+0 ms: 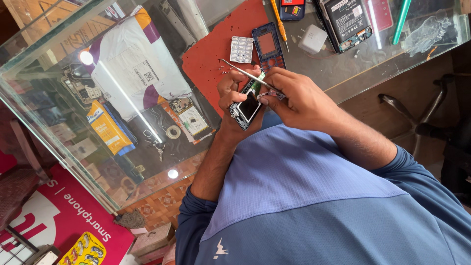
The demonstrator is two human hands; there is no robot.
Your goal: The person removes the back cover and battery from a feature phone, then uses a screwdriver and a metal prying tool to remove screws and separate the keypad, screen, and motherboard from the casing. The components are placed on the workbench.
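Note:
My left hand point(229, 93) holds a small opened phone body point(248, 105), with its dark screen facing up, over the edge of a glass counter. My right hand point(294, 98) pinches thin metal tweezers point(244, 73) and rests on the phone's upper end. The tweezers' long end points up and to the left over a red mat point(211, 54). On the mat lie a blue phone front cover point(268, 45) and a grey keypad point(241, 49), just beyond my hands.
A yellow-handled screwdriver point(280, 22), a white charger cube point(313, 38), a second opened phone point(347, 19) and a green tool point(401, 19) lie on the glass counter point(59, 127). Under the glass are a white and purple parcel bag point(132, 59), a yellow box point(109, 128) and keys point(156, 142).

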